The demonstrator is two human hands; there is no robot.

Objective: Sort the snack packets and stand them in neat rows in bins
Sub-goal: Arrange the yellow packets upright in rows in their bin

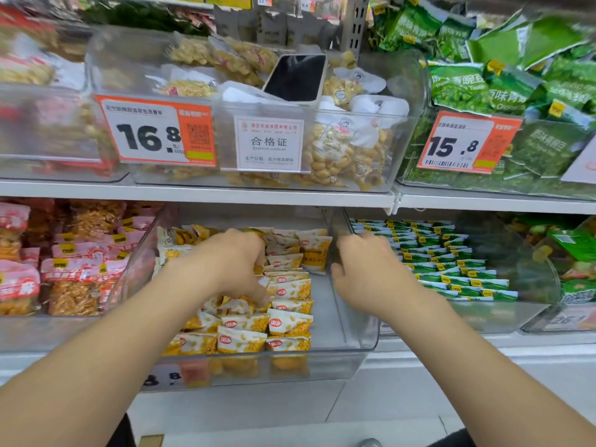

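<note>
Small yellow-and-white snack packets [290, 321] fill a clear bin [351, 343] on the lower shelf; some stand in a row on the right, others lie jumbled on the left. My left hand [232, 262] reaches into this bin, its fingers curled down around packets beside the standing row. My right hand [364, 272] grips the bin's right wall, thumb on the inner side and fingers over the top. Green packets [451, 262] stand in neat rows in the neighbouring clear bin [529, 285] to the right.
Pink-and-orange packets [74, 275] fill the bin at lower left. On the upper shelf [200, 191], a phone [296, 77] lies on bagged nuts, with price tags 16.8 [154, 130] and 15.8 [467, 143]. Green pea bags [516, 75] are piled at upper right.
</note>
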